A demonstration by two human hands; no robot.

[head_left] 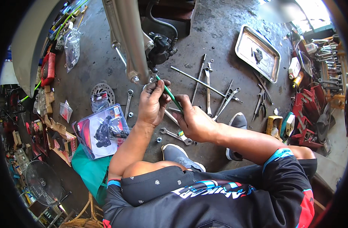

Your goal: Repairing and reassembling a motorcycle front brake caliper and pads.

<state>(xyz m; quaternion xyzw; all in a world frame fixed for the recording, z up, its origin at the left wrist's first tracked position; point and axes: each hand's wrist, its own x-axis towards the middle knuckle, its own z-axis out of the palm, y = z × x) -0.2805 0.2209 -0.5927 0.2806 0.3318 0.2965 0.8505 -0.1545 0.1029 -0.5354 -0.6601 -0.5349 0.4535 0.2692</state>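
A slim green rod-shaped tool (168,91) slants between my hands, its upper end by the black brake caliper (158,49) at the foot of a silver fork leg (131,41). Its lower end is in my right hand (198,123), pinched between thumb and fingers. Closer to the fork, my left hand (152,104) is closed, thumb and fingertips around the tool's upper part. Just above those fingertips is the fork's lower end with a bolt (135,79). Whether the tool's tip touches the caliper is too small to tell.
Several spanners and rods, one a combination spanner (208,91), lie right of my hands. Pliers (262,104) and a metal tray (238,51) lie farther right. At left are a brake disc (94,93), a clear parts package (101,135) and a fan (42,182).
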